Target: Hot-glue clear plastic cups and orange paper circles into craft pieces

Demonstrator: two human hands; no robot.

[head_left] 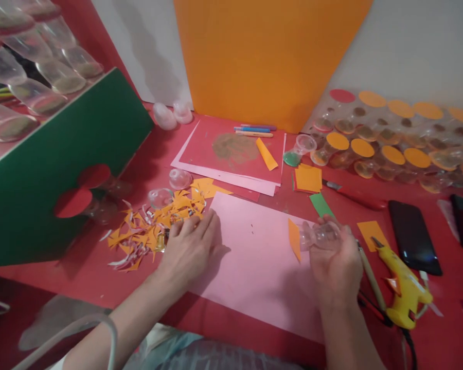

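My right hand [335, 257] is closed around a clear plastic hourglass-shaped piece [319, 235], held sideways above the pink sheet [250, 257]. A square of orange paper [294, 239] covers its left end. My left hand [191, 241] lies at the sheet's left edge, fingers bent over a heap of orange and white paper scraps [139, 239]. By its fingertips shows a small yellowish, shiny object [161, 241], partly hidden, whose kind I cannot make out. Two clear plastic cups [180, 179] lie behind the scraps.
To the right are a yellow glue gun [403, 288], a black phone [414, 236], a red-handled cutter [358, 198] and orange paper squares [308, 178]. Rows of plastic hourglasses [393, 154] stand behind. A green board [69, 169] rises on the left. Pens [254, 130] lie at the back.
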